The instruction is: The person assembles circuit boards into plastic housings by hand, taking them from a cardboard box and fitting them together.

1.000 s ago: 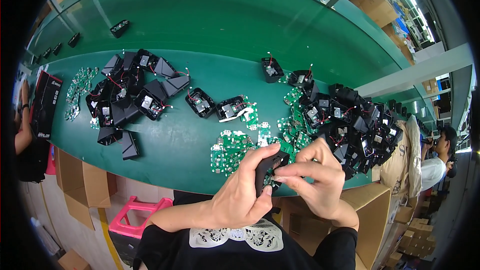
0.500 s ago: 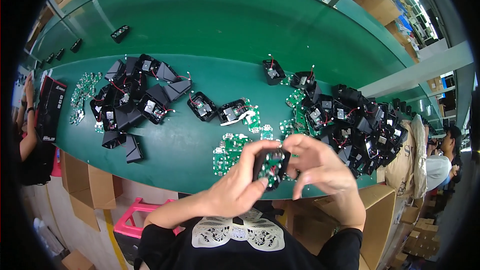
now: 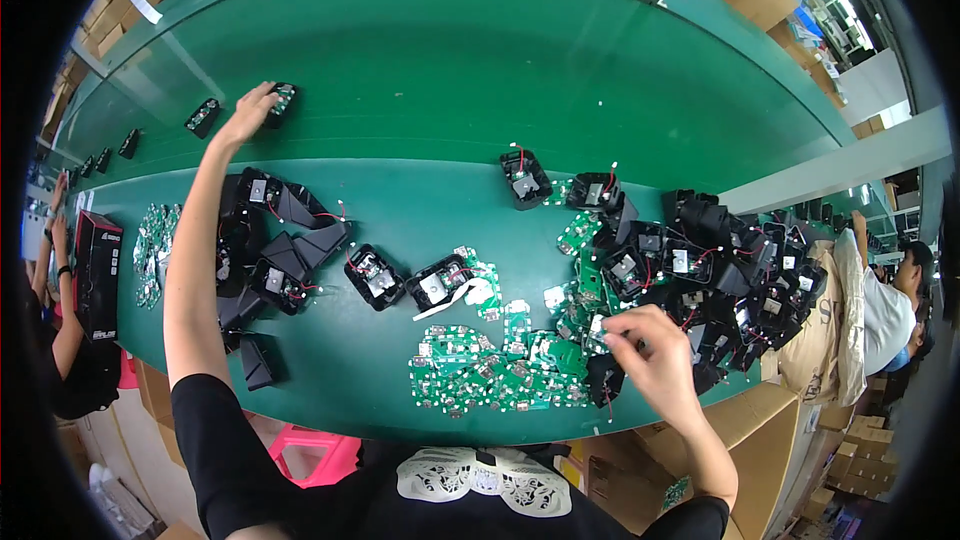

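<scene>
My left hand reaches far out to the back left. Its fingers are closed on a black plastic housing with a green circuit board in it, on the green belt. At the front right, my right hand is bent into a pinch at the edge of the loose green circuit boards. Its thumb and fingertips are beside a small white part, and what lies between them is too small to make out. Just below these fingertips sits a black housing with a thin red wire.
Black housings form a heap at the right and a smaller group at the left. Two housings lie mid-table. Another housing is on the belt. A cardboard box stands below the table's right edge. People sit at both sides.
My left hand has carried the housing with its board from in front of me to the belt at the back left. My right hand has let go of it and lowered to the boards.
</scene>
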Tool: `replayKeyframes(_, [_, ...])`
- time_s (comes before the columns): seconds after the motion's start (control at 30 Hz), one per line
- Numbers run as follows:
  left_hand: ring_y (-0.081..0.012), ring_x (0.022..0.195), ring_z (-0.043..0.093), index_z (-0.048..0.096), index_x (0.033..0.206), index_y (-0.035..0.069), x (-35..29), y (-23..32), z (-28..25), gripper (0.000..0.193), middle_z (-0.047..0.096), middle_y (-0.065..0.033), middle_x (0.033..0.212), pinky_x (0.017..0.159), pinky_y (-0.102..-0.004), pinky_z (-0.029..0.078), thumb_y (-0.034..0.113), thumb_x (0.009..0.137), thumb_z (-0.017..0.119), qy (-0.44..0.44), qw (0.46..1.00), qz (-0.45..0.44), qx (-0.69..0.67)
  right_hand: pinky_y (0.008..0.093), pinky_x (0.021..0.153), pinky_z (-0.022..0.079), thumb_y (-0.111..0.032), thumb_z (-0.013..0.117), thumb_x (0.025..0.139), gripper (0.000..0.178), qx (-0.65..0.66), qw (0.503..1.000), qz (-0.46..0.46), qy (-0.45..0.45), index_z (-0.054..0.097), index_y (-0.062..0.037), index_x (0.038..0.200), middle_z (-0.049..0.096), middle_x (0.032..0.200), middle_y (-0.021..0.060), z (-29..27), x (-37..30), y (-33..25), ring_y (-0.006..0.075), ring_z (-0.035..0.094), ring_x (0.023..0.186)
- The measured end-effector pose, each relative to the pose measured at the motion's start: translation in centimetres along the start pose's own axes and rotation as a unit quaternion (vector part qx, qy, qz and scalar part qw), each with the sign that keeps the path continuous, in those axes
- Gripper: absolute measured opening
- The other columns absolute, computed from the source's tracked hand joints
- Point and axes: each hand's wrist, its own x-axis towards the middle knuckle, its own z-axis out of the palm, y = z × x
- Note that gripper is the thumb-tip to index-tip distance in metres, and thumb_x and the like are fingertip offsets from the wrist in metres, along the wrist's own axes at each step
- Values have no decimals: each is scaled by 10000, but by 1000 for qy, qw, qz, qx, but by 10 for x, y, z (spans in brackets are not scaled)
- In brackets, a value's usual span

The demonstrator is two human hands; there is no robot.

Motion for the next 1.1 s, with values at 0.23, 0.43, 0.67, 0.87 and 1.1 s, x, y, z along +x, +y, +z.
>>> replayKeyframes(0.23, [-374, 1079, 489, 413, 1269, 20, -29, 78, -45, 613, 547, -222, 1123, 935, -400, 360, 452, 844, 511, 181, 964, 33, 190, 312, 522, 474, -153, 707, 682, 214, -208, 944, -242, -87, 651, -79, 875, 542, 787, 36, 25, 30, -9, 197, 559, 716])
replayKeyframes(0.43, [-285, 974, 460, 643, 946, 39, -173, 270, -4, 438, 560, -144, 913, 856, -387, 387, 408, 711, 625, -183, 916, 312, 172, 309, 572, 483, -231, 750, 624, 361, -311, 915, -184, -180, 616, -62, 914, 557, 818, 52, 28, 27, -19, 204, 588, 744])
replayKeyframes(0.67, [-267, 920, 418, 574, 890, 13, -195, 270, 40, 341, 512, -122, 856, 770, -380, 369, 294, 719, 665, -190, 922, 317, 116, 286, 470, 452, -132, 747, 661, 244, -142, 973, -63, -171, 623, -24, 841, 562, 589, 58, 15, 34, -21, 179, 548, 484])
replayKeyframes(0.87, [-287, 879, 478, 475, 975, 19, -207, 269, 49, 240, 596, -126, 810, 781, -391, 394, 120, 791, 589, -235, 915, 327, -22, 187, 423, 441, -43, 630, 784, 173, 104, 948, 139, -265, 639, 28, 942, 640, 681, 58, -6, 19, -27, 91, 620, 602])
replayKeyframes(1.1, [-347, 1043, 432, 232, 1361, 18, -191, 274, 22, 666, 504, -239, 1149, 920, -439, 342, 154, 808, 575, -172, 958, 211, -89, 208, 426, 478, -88, 623, 814, 241, 179, 962, 90, -184, 576, 1, 1032, 626, 895, 87, -6, 9, -12, 118, 621, 635])
